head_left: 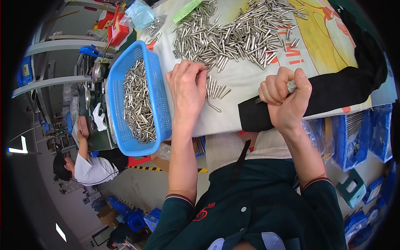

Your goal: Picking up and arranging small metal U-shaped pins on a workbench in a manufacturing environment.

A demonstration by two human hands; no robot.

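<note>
My left hand [187, 85] is over the white patterned cloth, its fingers curled down and pressed together at the near edge of a pile of small pointed metal pins [254, 39]. What its fingertips hold, if anything, is hidden. Several loose pins [216, 89] lie just right of that hand. My right hand [285, 98] is closed in a fist above a black cloth [333, 89]. Something pale and greyish shows between its thumb and fingers, and a small dark tip shows at the fist's left side; its kind is unclear.
Left of my left hand, a blue plastic basket [163, 98] holds many similar pins. A green paper slip [187, 11] lies on the pile's far side. Red bins [118, 32] and a clear bag [143, 14] stand farther left. Another person [93, 170] works at the left.
</note>
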